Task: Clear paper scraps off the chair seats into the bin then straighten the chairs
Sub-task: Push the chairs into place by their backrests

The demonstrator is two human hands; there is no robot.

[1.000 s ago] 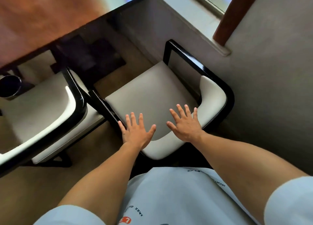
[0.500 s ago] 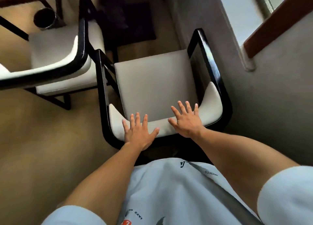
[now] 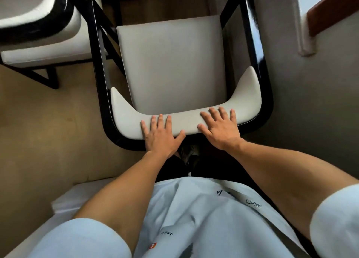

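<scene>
Head view | my left hand and right hand lie flat, fingers spread, on the padded backrest of the chair at frame centre | second chair upper left.

Cream chair — glossy black frame

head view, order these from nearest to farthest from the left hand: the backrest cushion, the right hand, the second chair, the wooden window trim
From the left hand:
1. Backrest cushion, directly under its fingers.
2. Right hand, further right on the same cushion.
3. Second chair, upper left.
4. Wooden window trim, far upper right.
</scene>
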